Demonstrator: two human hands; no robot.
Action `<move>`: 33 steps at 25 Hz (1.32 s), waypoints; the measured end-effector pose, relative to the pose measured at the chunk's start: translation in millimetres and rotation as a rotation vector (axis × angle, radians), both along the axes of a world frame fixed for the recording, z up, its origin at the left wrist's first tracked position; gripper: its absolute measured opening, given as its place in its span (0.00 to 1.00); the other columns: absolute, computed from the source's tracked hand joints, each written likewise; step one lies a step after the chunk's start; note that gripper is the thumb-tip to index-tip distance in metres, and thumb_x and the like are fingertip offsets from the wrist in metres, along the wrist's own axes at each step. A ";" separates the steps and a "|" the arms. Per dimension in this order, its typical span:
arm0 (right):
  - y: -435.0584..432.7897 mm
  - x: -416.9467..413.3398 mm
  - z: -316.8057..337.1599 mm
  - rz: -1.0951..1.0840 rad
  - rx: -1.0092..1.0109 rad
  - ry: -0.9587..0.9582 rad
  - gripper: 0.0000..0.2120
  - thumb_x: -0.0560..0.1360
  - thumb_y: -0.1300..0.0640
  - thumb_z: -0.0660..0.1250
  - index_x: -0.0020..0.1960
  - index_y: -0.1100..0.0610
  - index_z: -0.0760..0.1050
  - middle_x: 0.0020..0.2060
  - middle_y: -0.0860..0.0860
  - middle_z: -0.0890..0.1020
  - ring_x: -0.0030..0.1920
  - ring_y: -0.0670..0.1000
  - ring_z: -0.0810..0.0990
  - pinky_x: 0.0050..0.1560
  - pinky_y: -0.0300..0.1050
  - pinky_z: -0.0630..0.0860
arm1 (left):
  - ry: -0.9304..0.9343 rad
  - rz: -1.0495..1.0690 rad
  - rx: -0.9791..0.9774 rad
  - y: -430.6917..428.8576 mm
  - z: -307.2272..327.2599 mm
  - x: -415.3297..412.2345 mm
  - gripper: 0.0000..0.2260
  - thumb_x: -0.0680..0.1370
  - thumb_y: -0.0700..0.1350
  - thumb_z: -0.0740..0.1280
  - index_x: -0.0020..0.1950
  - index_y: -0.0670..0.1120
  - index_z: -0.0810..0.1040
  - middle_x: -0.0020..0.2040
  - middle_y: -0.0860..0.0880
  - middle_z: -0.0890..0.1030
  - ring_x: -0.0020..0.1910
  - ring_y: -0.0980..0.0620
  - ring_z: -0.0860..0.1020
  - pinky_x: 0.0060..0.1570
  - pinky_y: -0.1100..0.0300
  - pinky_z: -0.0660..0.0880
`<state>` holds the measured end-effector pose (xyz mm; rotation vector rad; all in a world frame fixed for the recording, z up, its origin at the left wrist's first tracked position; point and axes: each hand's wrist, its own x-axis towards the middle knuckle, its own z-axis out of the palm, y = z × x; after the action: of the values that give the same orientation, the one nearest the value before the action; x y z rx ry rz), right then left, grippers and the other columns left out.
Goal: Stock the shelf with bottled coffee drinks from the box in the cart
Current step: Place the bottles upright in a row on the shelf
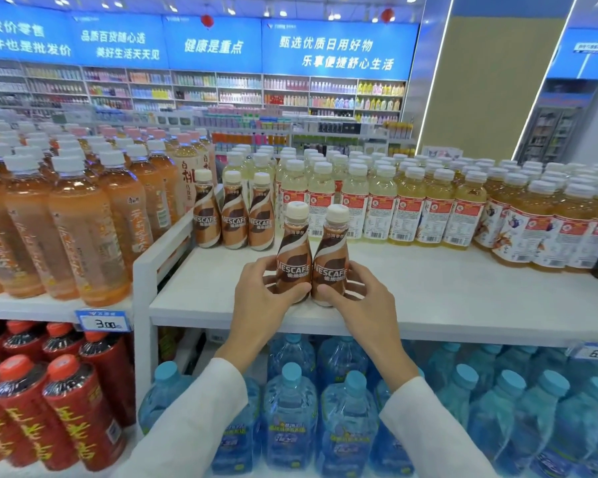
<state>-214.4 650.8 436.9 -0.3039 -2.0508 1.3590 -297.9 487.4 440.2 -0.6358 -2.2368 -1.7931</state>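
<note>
Fingers (259, 269) curled: our left hand (261, 296) grips the left bottle (292, 251), our right hand (359, 300) the right bottle (330, 257), both upright, touching, centre frame on the shelf (428, 291).

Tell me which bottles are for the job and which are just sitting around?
For the job: two brown cream-capped plastic coffee bottles gripped by the left hand and right hand; three matching coffee bottles behind; white shelf board.
Just there: orange tea bottles; pale yellow drink bottles; blue water jugs; red bottles.
</note>
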 end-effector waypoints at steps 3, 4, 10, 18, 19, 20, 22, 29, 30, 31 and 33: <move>0.8 -2.3 -0.7 0.016 -0.006 0.000 0.24 0.68 0.48 0.80 0.62 0.39 0.77 0.52 0.35 0.83 0.51 0.32 0.81 0.46 0.25 0.75 | 0.028 0.046 0.009 2.5 -3.3 3.3 0.27 0.68 0.51 0.82 0.65 0.52 0.78 0.57 0.55 0.78 0.56 0.60 0.78 0.55 0.64 0.78; 2.0 -3.3 -0.7 0.022 -0.004 -0.005 0.24 0.68 0.48 0.80 0.62 0.40 0.78 0.52 0.35 0.83 0.51 0.32 0.81 0.45 0.25 0.75 | 0.035 0.070 -0.009 2.7 -3.4 2.9 0.27 0.68 0.52 0.82 0.65 0.52 0.79 0.56 0.55 0.79 0.56 0.60 0.78 0.54 0.66 0.76; 13.3 -36.2 17.3 0.002 0.075 -0.104 0.21 0.68 0.48 0.79 0.59 0.45 0.80 0.46 0.37 0.84 0.47 0.37 0.82 0.46 0.31 0.76 | -0.021 0.136 -0.064 26.3 14.0 -24.8 0.26 0.68 0.50 0.82 0.63 0.49 0.79 0.56 0.52 0.83 0.54 0.53 0.81 0.56 0.56 0.79; 30.6 -107.1 22.4 0.054 -0.018 -0.093 0.19 0.70 0.54 0.78 0.59 0.49 0.81 0.50 0.42 0.86 0.51 0.43 0.83 0.58 0.47 0.80 | -0.108 0.302 -0.015 74.4 17.0 -82.4 0.21 0.71 0.46 0.79 0.56 0.47 0.72 0.58 0.46 0.75 0.54 0.46 0.75 0.60 0.49 0.73; 31.7 -113.8 22.1 0.061 -0.025 -0.089 0.19 0.70 0.54 0.78 0.60 0.49 0.81 0.50 0.42 0.86 0.51 0.43 0.84 0.59 0.47 0.80 | -0.111 0.314 0.007 77.7 15.9 -86.7 0.20 0.71 0.45 0.79 0.56 0.47 0.72 0.57 0.46 0.75 0.55 0.46 0.75 0.60 0.50 0.73; 32.7 -120.0 21.9 0.068 -0.031 -0.088 0.19 0.70 0.55 0.78 0.60 0.49 0.81 0.50 0.43 0.86 0.51 0.43 0.84 0.59 0.48 0.80 | -0.115 0.323 0.027 80.4 15.2 -90.8 0.20 0.71 0.45 0.79 0.56 0.47 0.72 0.56 0.46 0.75 0.55 0.46 0.75 0.58 0.52 0.73; 34.9 -130.5 20.9 0.066 -0.032 -0.094 0.20 0.70 0.55 0.77 0.61 0.49 0.80 0.51 0.44 0.86 0.52 0.46 0.83 0.59 0.49 0.80 | -0.121 0.332 0.048 84.6 14.3 -98.4 0.20 0.72 0.44 0.79 0.57 0.45 0.72 0.55 0.47 0.74 0.54 0.47 0.75 0.53 0.57 0.70; 43.6 -148.0 11.4 0.048 0.029 -0.075 0.21 0.73 0.56 0.75 0.65 0.50 0.78 0.53 0.46 0.84 0.54 0.46 0.82 0.55 0.40 0.77 | -0.118 0.353 0.032 90.0 12.7 -108.3 0.22 0.72 0.45 0.79 0.59 0.43 0.73 0.57 0.46 0.74 0.54 0.47 0.74 0.54 0.57 0.70; 44.3 -148.9 10.5 0.050 0.036 -0.070 0.21 0.73 0.56 0.75 0.65 0.50 0.78 0.53 0.46 0.84 0.54 0.46 0.82 0.52 0.36 0.75 | -0.119 0.355 0.033 89.8 12.7 -108.4 0.22 0.72 0.45 0.79 0.59 0.43 0.73 0.57 0.46 0.74 0.54 0.48 0.73 0.54 0.58 0.69; 44.4 -149.7 10.0 0.048 0.041 -0.064 0.21 0.73 0.57 0.74 0.65 0.50 0.77 0.53 0.45 0.84 0.53 0.46 0.81 0.49 0.33 0.73 | -0.119 0.358 0.034 89.7 12.9 -108.4 0.22 0.71 0.45 0.79 0.59 0.43 0.73 0.57 0.46 0.74 0.53 0.49 0.73 0.53 0.59 0.68; 44.5 -151.2 8.8 0.040 0.048 -0.059 0.20 0.74 0.57 0.74 0.65 0.50 0.77 0.53 0.45 0.84 0.53 0.45 0.81 0.47 0.29 0.71 | -0.118 0.361 0.039 89.4 12.9 -107.9 0.22 0.71 0.45 0.80 0.59 0.44 0.73 0.57 0.46 0.74 0.51 0.50 0.72 0.52 0.59 0.68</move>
<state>-365.6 695.3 445.7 -0.2870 -2.1452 1.3370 -405.8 576.8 453.1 -0.1072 -2.2083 -1.7205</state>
